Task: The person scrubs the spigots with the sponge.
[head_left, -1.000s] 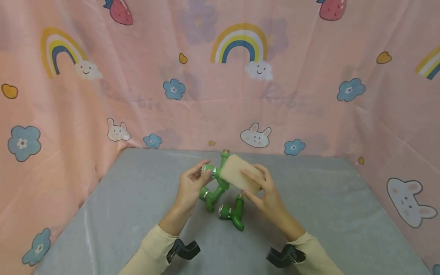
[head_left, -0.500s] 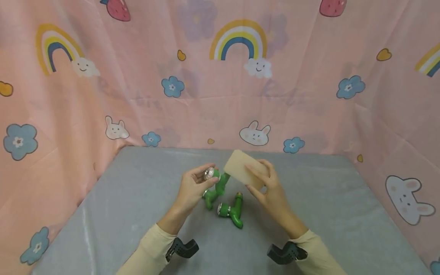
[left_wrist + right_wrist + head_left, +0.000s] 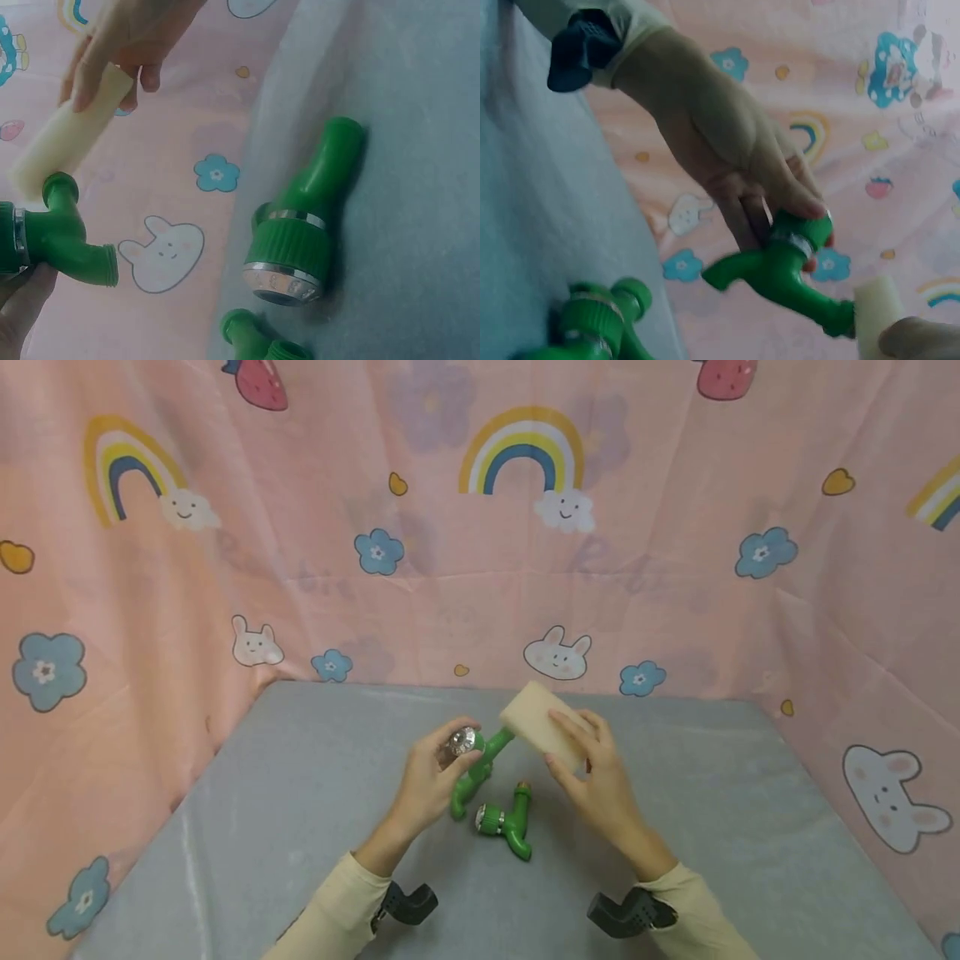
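Observation:
My left hand (image 3: pixel 420 781) grips a green faucet (image 3: pixel 493 747) by its ribbed knob, whose silvery cap faces up toward the head view. My right hand (image 3: pixel 606 785) pinches a cream-coloured sponge (image 3: pixel 534 717) between thumb and fingers. One edge of the sponge meets the threaded pipe end of the held faucet, as the right wrist view shows with the faucet (image 3: pixel 772 276) and sponge (image 3: pixel 876 304). Below, a second green faucet (image 3: pixel 517 823) lies on the table. A third faucet (image 3: pixel 463 797) lies beneath the left hand, partly hidden by it and the held one.
A grey cloth covers the table (image 3: pixel 300 843). Pink fabric (image 3: pixel 645 602) printed with rainbows, flowers and rabbits hangs behind it and along the sides. A dark wrist mount (image 3: pixel 408 903) sits on the left sleeve, and another mount (image 3: pixel 622 914) on the right.
The left hand has turned the faucet, so its knob cap faces up more and its pipe end tilts right. The right hand and sponge have shifted slightly right and up.

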### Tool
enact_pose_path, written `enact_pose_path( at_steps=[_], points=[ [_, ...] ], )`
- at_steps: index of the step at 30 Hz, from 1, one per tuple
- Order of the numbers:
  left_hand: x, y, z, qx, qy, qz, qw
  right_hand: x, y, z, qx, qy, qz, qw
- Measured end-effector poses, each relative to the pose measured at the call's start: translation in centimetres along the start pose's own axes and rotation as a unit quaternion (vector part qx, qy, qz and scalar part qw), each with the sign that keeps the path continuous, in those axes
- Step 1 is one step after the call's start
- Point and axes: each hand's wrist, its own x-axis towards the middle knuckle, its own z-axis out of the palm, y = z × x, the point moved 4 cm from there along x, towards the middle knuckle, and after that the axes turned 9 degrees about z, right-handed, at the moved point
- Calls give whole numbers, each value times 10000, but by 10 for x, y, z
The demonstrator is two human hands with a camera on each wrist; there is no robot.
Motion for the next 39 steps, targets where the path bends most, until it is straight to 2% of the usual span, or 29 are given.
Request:
enact_pose_path(
  at_steps=[3, 5, 7, 11, 14, 18, 20, 22, 25, 28, 30, 35, 37, 39],
  points=[
    [-1, -1, 2, 83, -65, -28, 9999, 4, 10, -7, -85, 236, 604, 9979],
    [-1, -1, 3, 47, -101, -61, 9999, 6, 12, -12, 110, 313, 822, 9961],
    [-1, -1, 3, 29, -117, -64, 9999, 6, 11, -15, 420, 244, 791, 9957],
    [-1, 3, 2, 54, -181, 0, 9998, 3, 1, -11, 1044, -442, 430, 9926],
    [0, 5, 1, 26, -189, 70, 9998, 4, 1, -6, 1186, -857, 524, 9878],
    [0, 6, 0, 25, -145, 116, 9998, 10, 17, -9, 719, -645, 979, 9905],
    [-1, 6, -1, 99, -83, 97, 9999, 12, 21, -13, 673, -522, 1137, 9899],
    [-1, 6, -1, 168, -16, 93, 9998, 12, 17, -16, 874, -512, 1087, 9889],
    [-1, 6, -2, 283, 22, 146, 9995, 8, 4, -15, 1300, -788, 800, 9851],
    [0, 4, -2, 322, -71, 227, 9992, 5, -4, -9, 1323, -1068, 572, 9838],
    [-1, 3, -1, 391, -198, 250, 9987, 4, -2, -6, 1204, -1131, 632, 9842],
    [-5, 4, 0, 668, -470, 112, 9966, 8, 16, -5, 799, -930, 1116, 9862],
    [-5, 4, 0, 714, -531, 24, 9960, 10, 18, -8, 917, -844, 1222, 9847],
    [-5, 3, 0, 715, -561, -53, 9958, 9, 12, -11, 1129, -737, 1126, 9844]
  ],
)
